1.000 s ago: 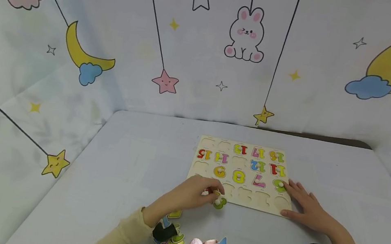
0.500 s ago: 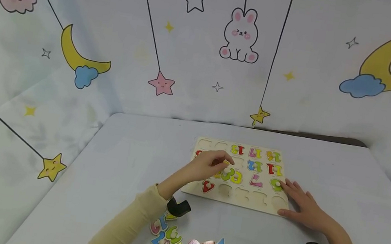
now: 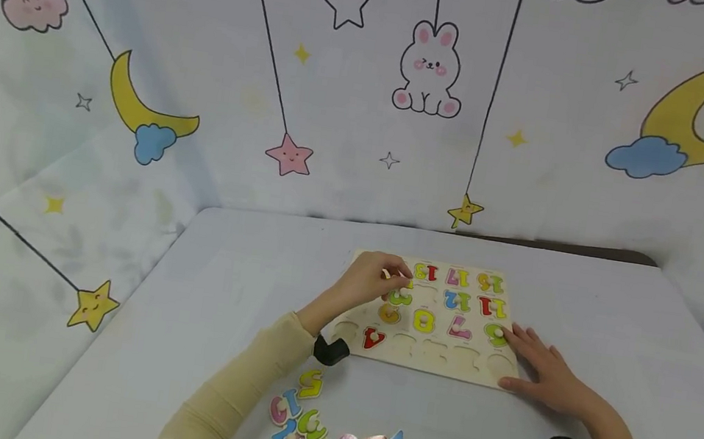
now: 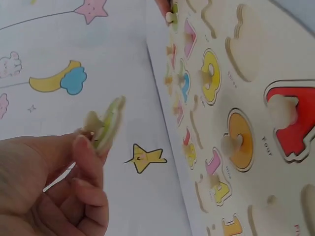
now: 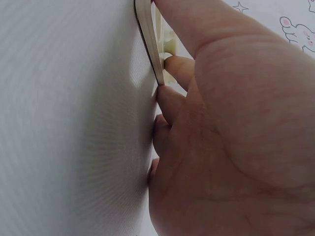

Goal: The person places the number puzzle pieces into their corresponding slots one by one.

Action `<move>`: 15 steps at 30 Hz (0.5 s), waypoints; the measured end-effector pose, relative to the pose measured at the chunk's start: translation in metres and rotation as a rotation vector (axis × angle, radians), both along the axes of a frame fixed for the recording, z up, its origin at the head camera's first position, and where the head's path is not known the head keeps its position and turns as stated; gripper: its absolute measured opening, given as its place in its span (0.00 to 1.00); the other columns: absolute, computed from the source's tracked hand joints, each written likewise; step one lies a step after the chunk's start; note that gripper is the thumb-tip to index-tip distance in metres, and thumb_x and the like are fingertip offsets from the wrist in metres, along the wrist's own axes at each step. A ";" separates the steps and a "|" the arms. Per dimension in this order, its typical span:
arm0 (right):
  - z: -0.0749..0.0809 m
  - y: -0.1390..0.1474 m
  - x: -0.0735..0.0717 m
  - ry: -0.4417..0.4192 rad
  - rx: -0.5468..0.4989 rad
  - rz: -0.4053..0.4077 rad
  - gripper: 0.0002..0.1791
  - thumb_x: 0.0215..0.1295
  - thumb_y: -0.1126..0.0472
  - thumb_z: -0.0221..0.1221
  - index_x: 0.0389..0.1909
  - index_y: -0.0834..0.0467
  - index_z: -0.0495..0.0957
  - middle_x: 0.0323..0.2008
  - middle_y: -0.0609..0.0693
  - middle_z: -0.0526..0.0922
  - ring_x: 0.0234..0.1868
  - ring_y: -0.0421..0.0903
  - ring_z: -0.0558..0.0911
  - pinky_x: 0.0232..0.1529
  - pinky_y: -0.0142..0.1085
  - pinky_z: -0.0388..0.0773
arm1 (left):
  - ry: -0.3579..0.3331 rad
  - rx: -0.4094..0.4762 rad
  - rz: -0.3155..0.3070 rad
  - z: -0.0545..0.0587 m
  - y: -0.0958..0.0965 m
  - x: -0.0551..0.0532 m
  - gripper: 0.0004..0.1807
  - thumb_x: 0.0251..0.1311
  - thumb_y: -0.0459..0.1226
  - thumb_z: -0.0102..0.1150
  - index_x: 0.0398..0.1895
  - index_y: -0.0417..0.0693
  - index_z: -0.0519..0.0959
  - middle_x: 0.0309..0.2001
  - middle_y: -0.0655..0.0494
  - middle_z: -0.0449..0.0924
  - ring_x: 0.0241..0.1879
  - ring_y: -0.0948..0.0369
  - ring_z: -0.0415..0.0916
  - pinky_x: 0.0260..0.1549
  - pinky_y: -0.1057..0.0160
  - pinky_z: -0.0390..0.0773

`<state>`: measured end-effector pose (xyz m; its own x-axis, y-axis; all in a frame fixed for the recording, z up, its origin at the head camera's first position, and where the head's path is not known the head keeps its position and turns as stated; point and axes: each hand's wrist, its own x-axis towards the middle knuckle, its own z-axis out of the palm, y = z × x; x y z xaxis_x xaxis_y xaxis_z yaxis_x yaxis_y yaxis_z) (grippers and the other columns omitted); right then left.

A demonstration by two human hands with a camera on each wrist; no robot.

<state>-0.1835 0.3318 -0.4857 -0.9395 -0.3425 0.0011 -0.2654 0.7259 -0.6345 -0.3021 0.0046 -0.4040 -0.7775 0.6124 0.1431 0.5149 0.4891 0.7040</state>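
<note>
- Left hand pinches a green number piece between thumb and fingertips.
- The piece sits tilted at the fingertips, raised above the puzzle board's left half, apart from it.
- Right hand, fingers extended, rests at the board's right edge.

the left hand is carrying a green number piece from the near edge of the board toward its far left part. the yellow 5 piece is now showing clear of the wrist.
</note>
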 end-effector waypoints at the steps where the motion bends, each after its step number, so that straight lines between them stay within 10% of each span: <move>1: 0.000 0.000 0.000 -0.004 -0.001 -0.001 0.46 0.56 0.48 0.64 0.67 0.68 0.54 0.67 0.71 0.49 0.67 0.68 0.40 0.57 0.65 0.32 | 0.016 -0.031 -0.002 0.000 0.003 -0.003 0.05 0.61 0.35 0.59 0.38 0.46 0.82 0.29 0.56 0.80 0.22 0.55 0.76 0.19 0.69 0.71; 15: 0.001 -0.002 0.002 0.003 -0.002 -0.003 0.46 0.56 0.48 0.64 0.67 0.67 0.55 0.67 0.70 0.49 0.67 0.68 0.41 0.57 0.66 0.33 | 0.215 -0.347 -0.062 -0.003 0.041 -0.030 0.02 0.61 0.33 0.59 0.32 0.45 0.79 0.28 0.60 0.75 0.25 0.65 0.69 0.28 0.71 0.68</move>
<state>-0.1813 0.3300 -0.4847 -0.9405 -0.3399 0.0048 -0.2654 0.7254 -0.6352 -0.3326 0.0453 -0.4074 -0.7129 0.6973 0.0748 0.6677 0.6423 0.3762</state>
